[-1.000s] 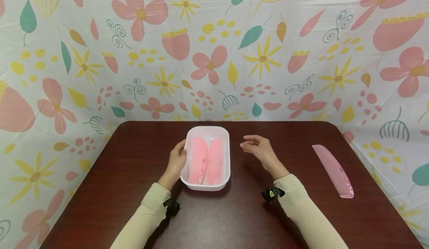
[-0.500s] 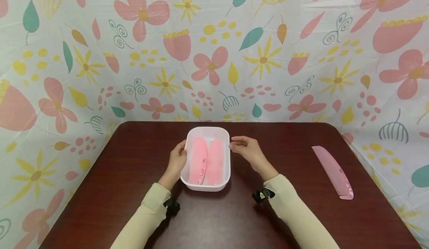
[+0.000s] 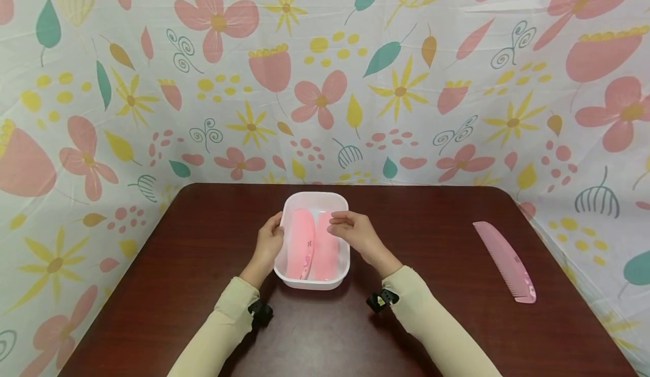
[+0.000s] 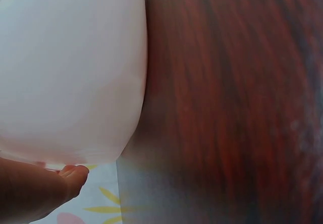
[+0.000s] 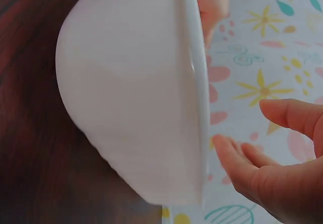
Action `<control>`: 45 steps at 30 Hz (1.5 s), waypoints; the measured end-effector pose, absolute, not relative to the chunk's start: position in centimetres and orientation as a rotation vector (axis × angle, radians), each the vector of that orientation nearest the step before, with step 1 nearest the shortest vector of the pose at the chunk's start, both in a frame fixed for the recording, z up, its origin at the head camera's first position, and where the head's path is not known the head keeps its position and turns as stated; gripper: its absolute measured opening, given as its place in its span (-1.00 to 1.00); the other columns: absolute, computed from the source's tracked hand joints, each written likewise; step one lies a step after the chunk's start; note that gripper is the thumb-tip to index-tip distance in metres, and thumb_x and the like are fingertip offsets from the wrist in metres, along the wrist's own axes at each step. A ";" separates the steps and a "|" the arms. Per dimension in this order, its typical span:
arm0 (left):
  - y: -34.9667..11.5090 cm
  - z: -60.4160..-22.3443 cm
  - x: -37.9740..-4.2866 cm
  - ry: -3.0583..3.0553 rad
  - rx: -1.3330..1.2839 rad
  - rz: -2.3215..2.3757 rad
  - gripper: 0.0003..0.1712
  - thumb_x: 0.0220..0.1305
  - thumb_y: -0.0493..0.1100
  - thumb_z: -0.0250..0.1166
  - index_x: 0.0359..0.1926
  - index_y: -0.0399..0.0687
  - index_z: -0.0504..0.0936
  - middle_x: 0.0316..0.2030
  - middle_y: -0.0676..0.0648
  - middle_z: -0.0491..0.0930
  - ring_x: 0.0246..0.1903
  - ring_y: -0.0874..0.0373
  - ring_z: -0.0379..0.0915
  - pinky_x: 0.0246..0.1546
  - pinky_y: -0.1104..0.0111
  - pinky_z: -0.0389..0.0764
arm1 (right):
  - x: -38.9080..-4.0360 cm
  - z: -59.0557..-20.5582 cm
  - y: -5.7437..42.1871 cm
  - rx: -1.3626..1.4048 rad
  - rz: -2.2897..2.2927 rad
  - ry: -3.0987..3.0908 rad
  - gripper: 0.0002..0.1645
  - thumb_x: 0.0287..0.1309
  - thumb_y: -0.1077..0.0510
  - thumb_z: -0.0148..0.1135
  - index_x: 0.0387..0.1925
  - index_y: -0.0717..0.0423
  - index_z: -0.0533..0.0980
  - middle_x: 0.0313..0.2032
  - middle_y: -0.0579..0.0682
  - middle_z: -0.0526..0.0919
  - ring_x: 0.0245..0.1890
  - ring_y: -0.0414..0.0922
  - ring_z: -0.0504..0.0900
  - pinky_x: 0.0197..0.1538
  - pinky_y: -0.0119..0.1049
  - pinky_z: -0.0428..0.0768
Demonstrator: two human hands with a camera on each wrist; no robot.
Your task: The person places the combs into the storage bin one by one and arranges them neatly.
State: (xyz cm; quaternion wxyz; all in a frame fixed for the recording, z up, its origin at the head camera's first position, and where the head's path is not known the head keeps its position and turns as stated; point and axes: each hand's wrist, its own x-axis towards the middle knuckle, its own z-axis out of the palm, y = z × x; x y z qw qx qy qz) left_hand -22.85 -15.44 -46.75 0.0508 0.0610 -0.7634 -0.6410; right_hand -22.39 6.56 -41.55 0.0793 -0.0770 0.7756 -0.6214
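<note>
A white plastic tub [image 3: 312, 284] stands on the table in front of me. Inside lie two pink pieces side by side. The left one is a curved pink comb [image 3: 301, 241] with a printed edge; the right one is a straighter pink piece [image 3: 326, 258] whose kind I cannot tell. My left hand [image 3: 266, 246] holds the tub's left rim, and its thumb shows by the rim in the left wrist view. Above the tub's right side is my right hand [image 3: 359, 235], nothing in it. In the right wrist view its thumb and fingers are apart, beyond the rim.
A pink comb [image 3: 505, 261] lies on the dark wooden table [image 3: 431, 207] at the right. Behind and at both sides of the table hangs a flower-patterned cloth [image 3: 320, 140]. A black wrist camera [image 3: 382, 299] sits at the right cuff.
My right hand has moved left, from beside the tub to over its right rim and the right pink piece. The left hand and the tub stay where they were.
</note>
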 end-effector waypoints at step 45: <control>-15.4 -46.4 -22.6 -2.309 0.172 -1.968 -0.49 0.40 -0.42 -0.09 0.36 -0.36 0.26 0.26 -0.38 0.34 0.22 -0.18 0.30 0.27 0.06 0.32 | -22.1 -45.6 0.4 -0.118 -1.139 2.723 0.15 -0.29 0.39 0.37 0.37 0.51 0.01 0.39 0.47 -0.03 0.40 0.36 -0.09 0.40 0.16 0.03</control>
